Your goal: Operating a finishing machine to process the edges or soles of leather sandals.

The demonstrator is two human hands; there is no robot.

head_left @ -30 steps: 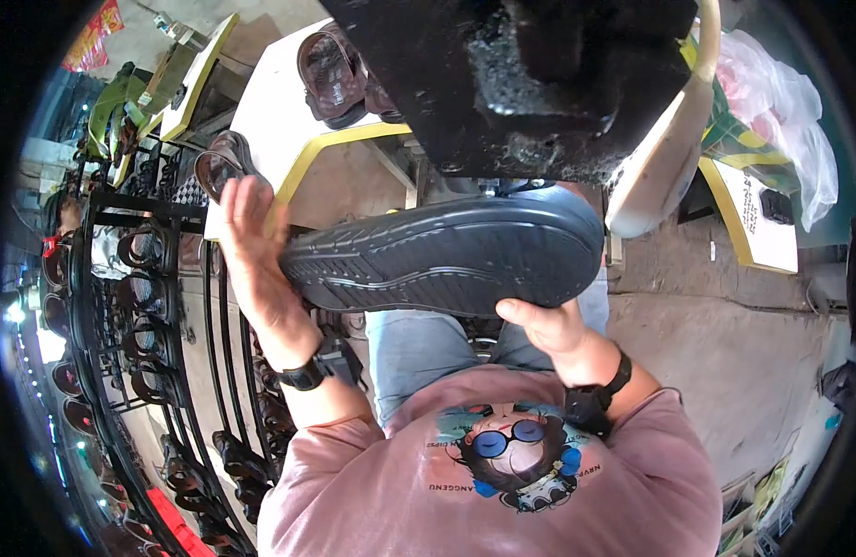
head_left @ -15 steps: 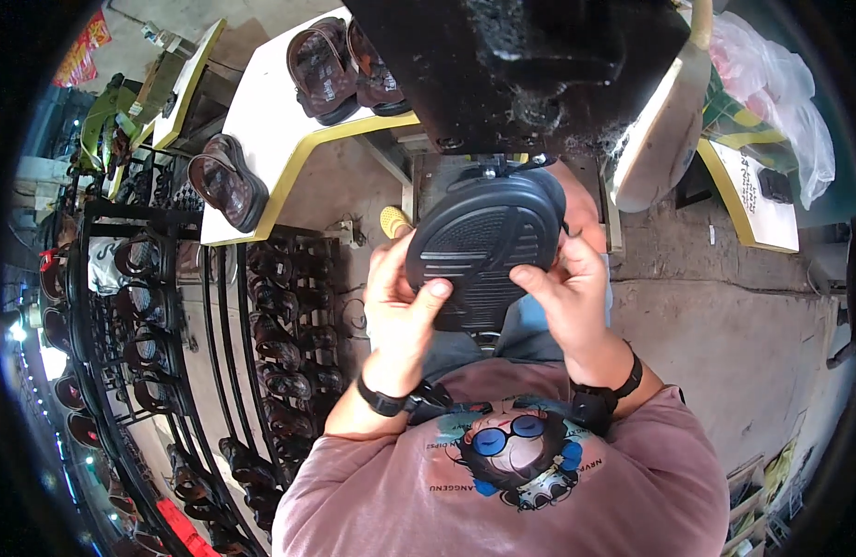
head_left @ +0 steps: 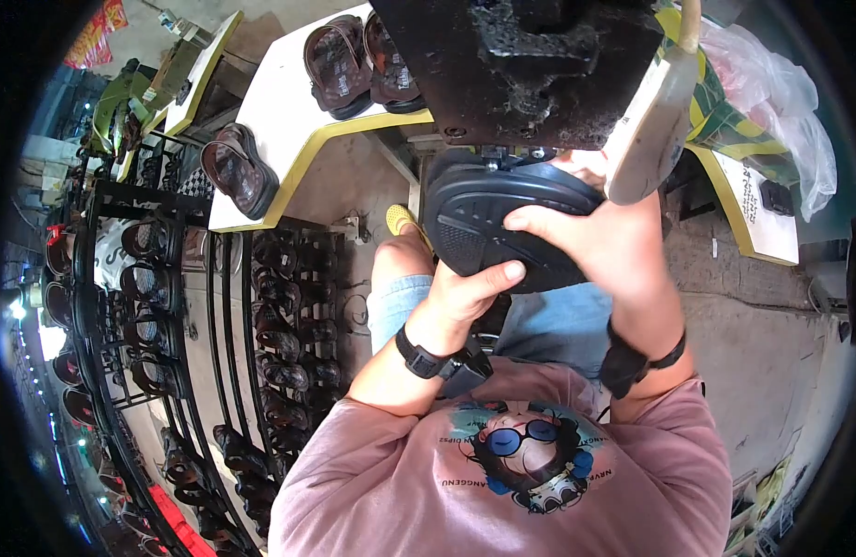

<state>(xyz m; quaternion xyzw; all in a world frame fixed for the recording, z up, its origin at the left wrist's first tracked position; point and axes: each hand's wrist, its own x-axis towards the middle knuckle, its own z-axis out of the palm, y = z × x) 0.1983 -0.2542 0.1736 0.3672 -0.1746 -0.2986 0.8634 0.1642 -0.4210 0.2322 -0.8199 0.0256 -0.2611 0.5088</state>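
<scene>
**Sole held up under the press, both hands on it**

I've got the black moulded rubber shoe sole [head_left: 502, 223] in both hands, tread side facing me, raised off my lap and sitting just below the black cast-metal machine block [head_left: 530, 65]. The sole's top edge is touching or almost touching the block's underside; can't tell which.

Left hand [head_left: 465, 292]: closed on the sole's lower edge from beneath, thumb pressed flat across the tread. Black wristwatch [head_left: 423, 356] on that wrist.

Right hand [head_left: 604, 241]: wrapped over the sole's right side, fingers [head_left: 539, 223] spread across the tread, palm covering the far end. Black band [head_left: 632, 362] on that wrist.

A pale wooden handle [head_left: 655, 121] hangs down just right of the block, next to my right hand.

Bench: white bench with yellow edging [head_left: 289, 139], up-left of the sole and well apart from it. A pair of brown leather sandals [head_left: 358, 60] sits near its back edge beside the block; a single brown sandal [head_left: 242, 167] sits at its front-left corner.

Left of my knees: black metal rack [head_left: 224, 306] full of dark sandals.

Clear plastic bag [head_left: 780, 102] at upper right.
</scene>
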